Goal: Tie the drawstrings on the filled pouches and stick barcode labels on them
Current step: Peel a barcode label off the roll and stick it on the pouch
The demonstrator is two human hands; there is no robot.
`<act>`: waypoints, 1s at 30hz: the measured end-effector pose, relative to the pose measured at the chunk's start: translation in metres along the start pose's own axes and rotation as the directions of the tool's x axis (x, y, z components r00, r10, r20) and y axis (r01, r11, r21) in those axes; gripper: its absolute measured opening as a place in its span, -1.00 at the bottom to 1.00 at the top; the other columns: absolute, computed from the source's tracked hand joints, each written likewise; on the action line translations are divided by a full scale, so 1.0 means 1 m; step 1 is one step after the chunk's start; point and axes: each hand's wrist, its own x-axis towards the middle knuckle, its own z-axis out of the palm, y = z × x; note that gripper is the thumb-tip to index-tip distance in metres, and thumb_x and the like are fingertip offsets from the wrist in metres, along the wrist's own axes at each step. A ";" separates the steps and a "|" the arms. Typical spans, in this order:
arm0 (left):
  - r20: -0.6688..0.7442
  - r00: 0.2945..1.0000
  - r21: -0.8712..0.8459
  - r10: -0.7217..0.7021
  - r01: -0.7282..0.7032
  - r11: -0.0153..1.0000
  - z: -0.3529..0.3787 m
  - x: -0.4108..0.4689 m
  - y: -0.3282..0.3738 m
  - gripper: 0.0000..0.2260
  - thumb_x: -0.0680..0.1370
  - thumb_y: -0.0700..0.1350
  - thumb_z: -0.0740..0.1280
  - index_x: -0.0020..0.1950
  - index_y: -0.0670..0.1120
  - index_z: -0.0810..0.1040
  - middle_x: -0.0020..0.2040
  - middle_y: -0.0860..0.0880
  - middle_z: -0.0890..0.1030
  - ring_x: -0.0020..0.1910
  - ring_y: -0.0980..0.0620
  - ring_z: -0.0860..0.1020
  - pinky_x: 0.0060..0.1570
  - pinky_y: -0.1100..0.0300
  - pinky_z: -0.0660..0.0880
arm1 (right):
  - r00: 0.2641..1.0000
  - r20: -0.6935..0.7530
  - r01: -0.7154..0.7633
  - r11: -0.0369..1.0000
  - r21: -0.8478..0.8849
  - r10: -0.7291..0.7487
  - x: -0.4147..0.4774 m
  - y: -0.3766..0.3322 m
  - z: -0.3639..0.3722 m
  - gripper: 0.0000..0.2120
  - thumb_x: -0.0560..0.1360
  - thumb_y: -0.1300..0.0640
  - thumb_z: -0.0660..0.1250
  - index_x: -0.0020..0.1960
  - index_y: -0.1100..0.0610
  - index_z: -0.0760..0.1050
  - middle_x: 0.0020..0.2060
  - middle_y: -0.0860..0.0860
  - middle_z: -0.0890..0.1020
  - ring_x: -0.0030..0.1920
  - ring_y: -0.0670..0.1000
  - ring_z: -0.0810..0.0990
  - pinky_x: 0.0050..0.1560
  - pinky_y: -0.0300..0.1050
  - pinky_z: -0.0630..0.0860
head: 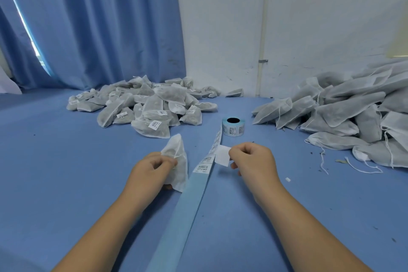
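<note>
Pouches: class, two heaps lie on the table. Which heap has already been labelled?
The far-left heap beside the blue curtain: its pouches carry white barcode labels. The right heap shows none, and its drawstrings trail loose.

On the desk (66, 161), a pile of labelled pouches (143, 106) lies at the back left and a pile of unlabelled pouches (353, 117) at the right. The label roll (233, 126) stands between them. Its strip (189, 194) runs forward between the hands. The left hand (150, 170) holds a pouch (176, 157) left of the strip. The right hand (251, 161) pinches a label (222, 155) just right of it. A curtain (99, 28) hangs behind the left pile and a wall (309, 28) stands behind the right.
</note>
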 end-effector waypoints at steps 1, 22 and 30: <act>-0.023 0.999 0.026 0.023 -0.023 0.999 -0.004 0.002 0.002 -0.77 0.57 -0.20 0.35 -0.26 -0.08 0.69 -0.04 -0.01 0.57 -0.21 0.06 0.57 -0.36 0.28 0.55 | 1.000 -0.006 0.006 1.000 0.002 -0.006 0.001 -0.001 -0.002 -0.84 0.34 0.20 0.30 -0.41 0.11 0.54 -0.39 0.00 0.64 -0.37 -0.07 0.52 -0.33 -0.15 0.41; 0.145 0.987 -0.274 0.067 -0.025 0.962 0.157 -0.002 0.103 -0.87 0.49 -0.26 0.37 -0.14 -0.04 0.64 -0.14 0.01 0.66 -0.34 0.17 0.61 -0.18 0.17 0.62 | 0.971 -0.230 0.090 0.991 0.102 -0.064 0.011 -0.004 -0.158 -0.83 0.42 0.19 0.32 -0.27 0.04 0.65 -0.34 -0.06 0.67 -0.39 -0.11 0.54 -0.31 -0.16 0.48; 0.237 0.971 -0.128 0.035 -0.004 0.992 0.228 -0.031 0.091 -0.83 0.44 -0.23 0.37 -0.12 0.04 0.51 -0.17 0.06 0.56 -0.51 0.30 0.46 -0.53 0.47 0.32 | 0.931 -0.365 0.050 0.992 0.112 -0.006 0.011 0.016 -0.195 -0.84 0.42 0.21 0.30 -0.24 0.09 0.64 -0.26 -0.01 0.69 -0.33 -0.13 0.61 -0.36 -0.26 0.49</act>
